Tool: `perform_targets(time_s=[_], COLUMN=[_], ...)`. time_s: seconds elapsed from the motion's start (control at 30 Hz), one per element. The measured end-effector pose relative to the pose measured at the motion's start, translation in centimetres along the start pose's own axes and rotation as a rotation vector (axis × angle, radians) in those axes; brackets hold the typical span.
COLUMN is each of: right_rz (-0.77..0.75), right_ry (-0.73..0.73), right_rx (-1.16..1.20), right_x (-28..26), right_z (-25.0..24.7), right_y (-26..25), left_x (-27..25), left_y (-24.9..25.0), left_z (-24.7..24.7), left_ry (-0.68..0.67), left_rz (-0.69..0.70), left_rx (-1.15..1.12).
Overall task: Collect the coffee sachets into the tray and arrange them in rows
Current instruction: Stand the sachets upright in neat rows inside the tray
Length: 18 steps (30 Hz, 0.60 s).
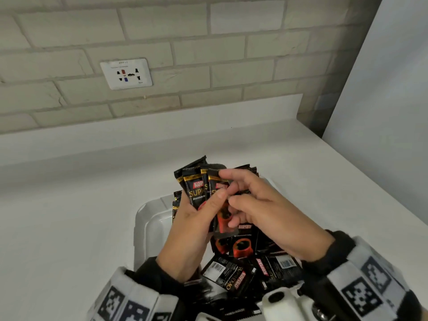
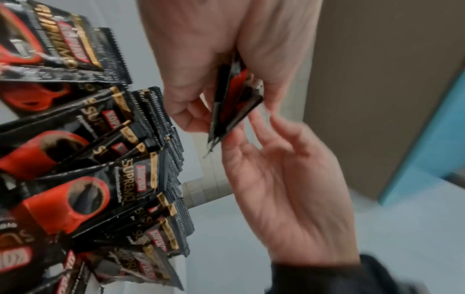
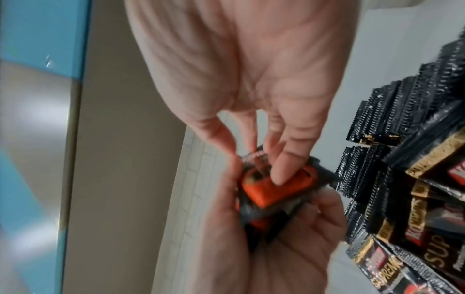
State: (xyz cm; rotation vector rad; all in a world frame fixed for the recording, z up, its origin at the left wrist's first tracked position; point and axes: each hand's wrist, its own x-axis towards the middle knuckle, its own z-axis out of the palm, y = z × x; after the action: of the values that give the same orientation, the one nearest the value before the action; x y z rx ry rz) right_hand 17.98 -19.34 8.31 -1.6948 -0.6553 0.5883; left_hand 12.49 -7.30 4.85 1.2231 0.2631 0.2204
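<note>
at the near edge of the head view, two black sleeves [image 1: 152,272] with checkered wrist bands [image 1: 129,300] reach in from the bottom. just past them, loose coffee sachets [image 1: 231,274] lie in a messy pile, some face down with the bar code up. they sit in the white tray [image 1: 144,228], which rests on the white counter [image 1: 69,205].

above the pile, the left hand [image 1: 187,230] holds a fanned bunch of sachets [image 1: 194,186] upright, with its thumb pressed across their fronts and its fingers curled behind them. the right hand [image 1: 261,209] is just beside it, touching the bunch. its fingers are bent, and it pinches the front sachet [image 1: 223,218] of the bunch between thumb and fingertips. the right wrist view shows a fingertip [image 3: 281,175] pressing on the orange cup picture of that sachet.

more sachets [image 1: 177,205] stand in the tray behind the left hand, in a row with their tops up.

farther back, the counter meets a pale brick wall [image 1: 231,54]. a white wall socket [image 1: 126,74] sits on the wall, off to the left.
</note>
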Motion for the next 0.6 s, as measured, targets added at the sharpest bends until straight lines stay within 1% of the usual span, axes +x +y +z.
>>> perform_targets(time_s=[0.07,0.13,0.17,0.23,0.27,0.3,0.33,0.47,0.6], right_rz=[0.001,-0.038,-0.071,-0.118,-0.121,-0.110,-0.089,-0.014,0.002], right_ry=[-0.026,0.004,0.051,0.198,0.262,0.294,0.297,0.212,0.217], right_rx=[0.003,-0.019,-0.059,-0.199,-0.248,-0.262,-0.243,-0.063,-0.041], right_x=[-0.1,-0.2,-0.3,-0.2,-0.1,0.0,0.1,0.4,0.3], right_z=[-0.5,-0.9,-1.0,-1.3,-1.4,-1.5,-1.6,-2.1,-2.4], right_y=[0.1,0.1,0.2,0.5,0.7,0.8,0.9,1.0,1.2], left_x=[0.0,0.0,0.0,-0.1,-0.1,-0.1,-0.1,-0.3,-0.3], left_y=[0.1,0.0,0.1,0.1,0.1,0.1,0.1,0.0,-0.2], left_z=[-0.3,-0.6,-0.6,-0.7,-0.7,-0.7,-0.7,-0.8,-0.9], left_ry=[-0.009,-0.036,-0.049,-0.074,-0.085,-0.095,-0.104,-0.153,-0.120], left_rz=[-0.049,-0.075,-0.089,-0.117,-0.125,-0.132,-0.138,-0.177,-0.220], left_rx=[-0.093,-0.142,-0.153,-0.164,-0.165,-0.166,-0.165,-0.155,-0.165])
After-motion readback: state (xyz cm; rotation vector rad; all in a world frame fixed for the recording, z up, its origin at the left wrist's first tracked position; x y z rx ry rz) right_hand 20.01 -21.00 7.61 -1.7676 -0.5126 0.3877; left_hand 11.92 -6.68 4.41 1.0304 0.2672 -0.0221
